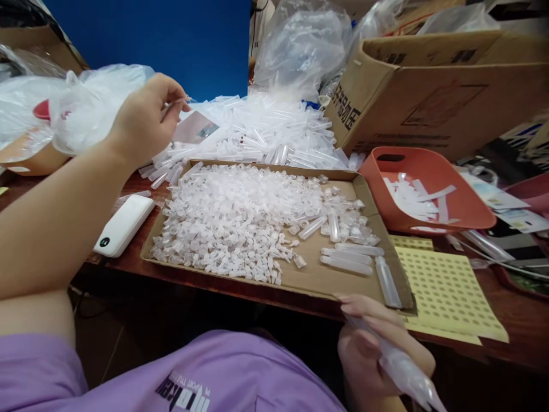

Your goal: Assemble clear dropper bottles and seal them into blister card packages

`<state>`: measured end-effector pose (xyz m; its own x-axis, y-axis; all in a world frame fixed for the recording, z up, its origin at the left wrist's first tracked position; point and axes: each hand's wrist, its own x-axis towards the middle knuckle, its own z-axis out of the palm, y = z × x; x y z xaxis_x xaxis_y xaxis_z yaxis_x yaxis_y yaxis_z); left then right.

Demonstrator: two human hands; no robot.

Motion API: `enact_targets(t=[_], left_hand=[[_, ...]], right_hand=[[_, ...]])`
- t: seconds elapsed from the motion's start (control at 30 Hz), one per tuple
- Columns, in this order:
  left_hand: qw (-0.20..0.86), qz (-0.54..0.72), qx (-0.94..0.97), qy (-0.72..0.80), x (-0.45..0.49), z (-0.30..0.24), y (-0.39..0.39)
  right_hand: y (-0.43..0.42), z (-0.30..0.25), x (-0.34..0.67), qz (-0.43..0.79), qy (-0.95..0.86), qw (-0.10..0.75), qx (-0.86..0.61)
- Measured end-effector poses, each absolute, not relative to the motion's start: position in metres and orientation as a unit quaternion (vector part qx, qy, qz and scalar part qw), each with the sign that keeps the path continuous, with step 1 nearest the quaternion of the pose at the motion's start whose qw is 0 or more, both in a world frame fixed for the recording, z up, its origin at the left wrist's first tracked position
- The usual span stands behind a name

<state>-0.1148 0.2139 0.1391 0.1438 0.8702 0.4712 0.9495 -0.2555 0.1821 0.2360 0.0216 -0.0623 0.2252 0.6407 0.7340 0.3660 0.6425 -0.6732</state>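
Note:
My left hand (143, 117) is raised over the left end of a heap of translucent plastic tubes (266, 126), its thumb and fingers pinched together. What it pinches is mostly hidden; a thin clear edge shows at the fingertips. Just beyond them is a flat, greyish, shiny card-like piece (195, 127). Low at the right, my right hand (377, 343) is closed around a translucent plastic tube (405, 366), which points down and right. Before me lies a shallow cardboard tray (309, 274) with many small clear plastic caps (231, 223). Several tubes (347, 260) lie at its right side.
A red plastic basin (467, 212) with white strips stands right of the tray, by yellow sticker sheets (450, 292). Behind it is a cardboard box (441, 103). A white power bank (124, 225) lies left of the tray. Clear plastic bags (103, 109) lie at far left.

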Motion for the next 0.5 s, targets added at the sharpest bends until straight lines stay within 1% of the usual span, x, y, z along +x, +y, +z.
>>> enact_targets(t=[0.07,0.13,0.2,0.23,0.27,0.33,0.4,0.5], left_hand=[[0.129,-0.272,-0.780,-0.548,-0.103,0.129,0.177],[0.164,-0.248,-0.833,-0.466,-0.087,0.112,0.136],[0.151,-0.222,-0.903,-0.335,-0.070,0.090,0.097],[0.142,-0.233,-0.925,-0.266,-0.061,0.079,0.079],[0.145,-0.239,-0.934,-0.222,-0.053,0.068,0.062],[0.142,-0.238,-0.943,-0.183,-0.037,0.048,0.034],[0.124,-0.237,-0.947,-0.177,-0.024,0.031,0.015],[0.096,-0.243,-0.949,-0.177,-0.014,0.012,0.001]], right_hand=[[0.018,-0.043,0.226,0.238,-0.604,0.644,-0.404],[0.016,-0.025,0.215,0.436,-0.556,0.570,-0.420],[0.017,-0.011,0.204,0.593,-0.488,0.494,-0.408],[0.017,-0.006,0.200,0.643,-0.453,0.469,-0.401],[0.018,-0.003,0.196,0.674,-0.424,0.456,-0.397],[0.018,-0.001,0.191,0.691,-0.386,0.454,-0.408],[0.016,-0.003,0.191,0.675,-0.389,0.450,-0.435],[0.009,-0.009,0.193,0.617,-0.434,0.428,-0.498]])
